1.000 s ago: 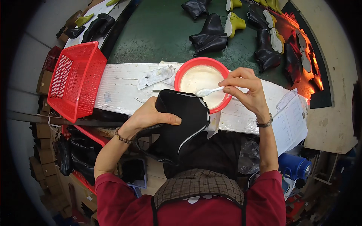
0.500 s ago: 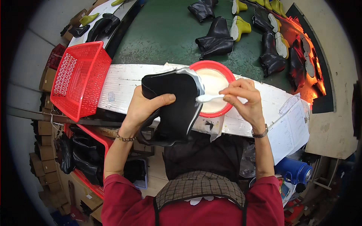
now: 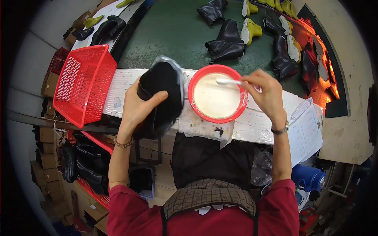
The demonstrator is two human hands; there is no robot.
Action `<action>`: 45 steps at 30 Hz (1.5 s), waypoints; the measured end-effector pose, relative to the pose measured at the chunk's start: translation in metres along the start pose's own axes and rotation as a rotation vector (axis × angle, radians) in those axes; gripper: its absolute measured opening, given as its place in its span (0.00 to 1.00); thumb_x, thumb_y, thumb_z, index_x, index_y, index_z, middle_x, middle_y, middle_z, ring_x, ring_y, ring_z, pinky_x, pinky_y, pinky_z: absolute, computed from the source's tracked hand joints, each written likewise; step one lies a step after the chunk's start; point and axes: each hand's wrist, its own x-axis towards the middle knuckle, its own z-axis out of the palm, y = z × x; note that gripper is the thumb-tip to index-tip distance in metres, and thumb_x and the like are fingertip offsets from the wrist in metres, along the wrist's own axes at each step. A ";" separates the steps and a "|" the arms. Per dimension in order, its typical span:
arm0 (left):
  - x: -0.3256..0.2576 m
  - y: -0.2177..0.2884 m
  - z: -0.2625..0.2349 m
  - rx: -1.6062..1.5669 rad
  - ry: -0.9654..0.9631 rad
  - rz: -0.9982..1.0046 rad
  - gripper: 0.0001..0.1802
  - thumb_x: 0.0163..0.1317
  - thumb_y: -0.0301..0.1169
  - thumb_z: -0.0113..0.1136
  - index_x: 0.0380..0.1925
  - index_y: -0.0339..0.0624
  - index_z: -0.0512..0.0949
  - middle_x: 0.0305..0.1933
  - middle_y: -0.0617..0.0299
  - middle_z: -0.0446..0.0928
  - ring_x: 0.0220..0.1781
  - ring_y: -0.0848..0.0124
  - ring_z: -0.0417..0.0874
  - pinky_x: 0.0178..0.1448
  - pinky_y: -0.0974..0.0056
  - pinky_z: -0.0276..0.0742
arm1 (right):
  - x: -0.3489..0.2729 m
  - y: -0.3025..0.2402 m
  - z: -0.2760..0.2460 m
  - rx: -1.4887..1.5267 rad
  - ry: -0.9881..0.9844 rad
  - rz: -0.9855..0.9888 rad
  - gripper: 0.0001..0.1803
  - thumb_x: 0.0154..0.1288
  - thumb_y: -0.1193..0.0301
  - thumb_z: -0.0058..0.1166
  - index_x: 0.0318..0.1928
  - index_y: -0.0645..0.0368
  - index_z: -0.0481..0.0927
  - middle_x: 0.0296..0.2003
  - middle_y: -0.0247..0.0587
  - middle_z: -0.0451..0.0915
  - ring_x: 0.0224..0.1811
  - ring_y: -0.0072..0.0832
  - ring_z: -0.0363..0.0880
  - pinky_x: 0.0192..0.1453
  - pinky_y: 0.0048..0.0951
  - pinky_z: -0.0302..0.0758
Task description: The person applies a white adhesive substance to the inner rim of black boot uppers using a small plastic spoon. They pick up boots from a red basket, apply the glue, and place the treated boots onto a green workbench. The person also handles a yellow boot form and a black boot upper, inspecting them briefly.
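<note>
1. I see the left hand [image 3: 136,103] gripping a black boot [image 3: 167,88], thumb pressed over its near face; the other fingers are mostly hidden behind it.
2. The boot is held up, tilted, above the front edge of the white bench [image 3: 256,124], left of the bowl and apart from it. A pale band runs along its top and right edge; its lower part is blurred.
3. I have the right hand [image 3: 265,93] with thumb and fingers closed on a small white brush [image 3: 228,82], which points left over the red bowl [image 3: 191,104].
4. The bowl holds a creamy white liquid [image 3: 215,100]. The brush tip is blurred, and I cannot tell whether it touches the surface.
5. A stained cloth [image 3: 197,128] lies partly under the bowl and hangs over the bench edge.
6. To my left stands a red basket [image 3: 84,88]; to my right, papers [image 3: 303,131] sit near a blue jug [image 3: 309,177].
7. Beyond the bench, black boots [image 3: 226,41] and yellow boots [image 3: 250,31] lie on a green table [image 3: 157,39].
</note>
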 end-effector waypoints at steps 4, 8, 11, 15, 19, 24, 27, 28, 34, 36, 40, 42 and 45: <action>0.016 -0.064 0.000 0.313 0.282 0.232 0.48 0.50 0.40 0.83 0.66 0.26 0.70 0.60 0.44 0.81 0.62 0.58 0.82 0.66 0.57 0.76 | -0.030 0.015 0.018 -0.349 -0.106 -0.054 0.05 0.60 0.67 0.64 0.29 0.53 0.86 0.30 0.37 0.79 0.36 0.39 0.80 0.37 0.44 0.77; -0.018 -0.112 -0.016 0.602 0.053 0.046 0.79 0.39 0.59 0.83 0.79 0.30 0.43 0.72 0.35 0.64 0.73 0.38 0.66 0.75 0.45 0.61 | -0.035 0.009 0.018 -0.356 -0.052 -0.035 0.05 0.59 0.68 0.64 0.28 0.53 0.85 0.29 0.37 0.78 0.35 0.38 0.80 0.36 0.42 0.77; -0.049 -0.102 -0.023 0.839 -0.120 0.037 0.89 0.29 0.70 0.80 0.80 0.33 0.37 0.77 0.34 0.56 0.78 0.39 0.59 0.71 0.23 0.53 | -0.034 0.012 0.021 -0.259 -0.005 0.000 0.04 0.59 0.69 0.66 0.31 0.54 0.87 0.28 0.37 0.79 0.34 0.38 0.81 0.35 0.40 0.77; -0.068 -0.090 -0.028 1.088 -0.284 -0.046 0.92 0.24 0.73 0.78 0.81 0.37 0.35 0.78 0.33 0.54 0.79 0.36 0.57 0.68 0.19 0.53 | -0.036 0.008 0.016 -0.131 0.031 0.087 0.05 0.59 0.69 0.68 0.34 0.56 0.88 0.30 0.37 0.82 0.33 0.37 0.83 0.35 0.38 0.77; -0.077 -0.086 -0.043 1.127 -0.245 -0.052 0.81 0.31 0.68 0.80 0.81 0.45 0.47 0.73 0.40 0.65 0.72 0.40 0.67 0.67 0.29 0.60 | -0.045 0.010 0.010 -0.111 -0.001 0.162 0.07 0.60 0.69 0.69 0.36 0.57 0.87 0.31 0.38 0.83 0.32 0.35 0.84 0.35 0.35 0.78; -0.075 -0.123 -0.053 0.723 -0.055 0.014 0.42 0.54 0.51 0.77 0.65 0.45 0.73 0.56 0.52 0.83 0.59 0.55 0.83 0.63 0.53 0.73 | -0.046 0.003 0.011 -0.004 0.132 0.158 0.07 0.59 0.73 0.71 0.37 0.58 0.87 0.29 0.38 0.82 0.31 0.32 0.83 0.33 0.31 0.78; -0.059 -0.110 -0.058 0.517 -0.014 -0.099 0.29 0.56 0.45 0.77 0.54 0.42 0.81 0.46 0.46 0.86 0.52 0.47 0.86 0.52 0.55 0.81 | -0.044 0.003 0.014 0.034 0.216 0.148 0.07 0.58 0.73 0.71 0.37 0.58 0.87 0.29 0.38 0.82 0.30 0.32 0.83 0.33 0.31 0.78; -0.051 -0.105 -0.057 0.488 0.047 -0.051 0.28 0.57 0.43 0.77 0.53 0.39 0.82 0.45 0.46 0.87 0.50 0.51 0.88 0.54 0.56 0.81 | -0.046 0.002 0.012 0.036 0.237 0.152 0.07 0.58 0.74 0.71 0.37 0.59 0.87 0.29 0.38 0.82 0.30 0.32 0.82 0.33 0.32 0.78; 0.013 -0.125 -0.055 0.456 0.131 0.034 0.42 0.55 0.44 0.78 0.68 0.39 0.74 0.54 0.48 0.83 0.57 0.56 0.84 0.61 0.55 0.76 | -0.042 -0.004 0.015 -0.026 0.268 0.069 0.06 0.58 0.75 0.71 0.37 0.58 0.87 0.31 0.39 0.83 0.33 0.34 0.83 0.37 0.33 0.78; 0.007 -0.132 -0.057 0.602 0.059 0.056 0.57 0.48 0.51 0.80 0.75 0.43 0.63 0.62 0.48 0.77 0.64 0.52 0.77 0.66 0.47 0.70 | -0.041 -0.004 0.008 -0.057 0.353 0.046 0.06 0.58 0.75 0.70 0.37 0.58 0.87 0.32 0.39 0.83 0.34 0.35 0.83 0.38 0.33 0.77; -0.023 -0.103 -0.059 0.819 -0.177 0.000 0.81 0.32 0.64 0.83 0.82 0.49 0.44 0.75 0.44 0.63 0.76 0.43 0.62 0.71 0.33 0.59 | -0.041 -0.003 -0.013 -0.089 0.398 0.085 0.05 0.58 0.75 0.70 0.36 0.57 0.87 0.32 0.38 0.83 0.35 0.37 0.82 0.38 0.35 0.77; -0.037 -0.098 -0.054 0.853 -0.207 -0.041 0.83 0.27 0.57 0.86 0.83 0.49 0.43 0.76 0.39 0.58 0.76 0.39 0.60 0.72 0.32 0.61 | -0.042 0.000 -0.009 -0.124 0.279 0.072 0.04 0.58 0.75 0.69 0.35 0.56 0.86 0.32 0.38 0.83 0.35 0.38 0.82 0.39 0.36 0.78; -0.039 -0.090 -0.044 0.846 -0.216 -0.119 0.74 0.33 0.36 0.81 0.82 0.51 0.45 0.77 0.37 0.53 0.75 0.36 0.59 0.74 0.34 0.61 | -0.044 0.005 0.020 -0.254 0.068 0.004 0.04 0.58 0.71 0.67 0.33 0.54 0.87 0.31 0.37 0.80 0.36 0.37 0.80 0.39 0.39 0.78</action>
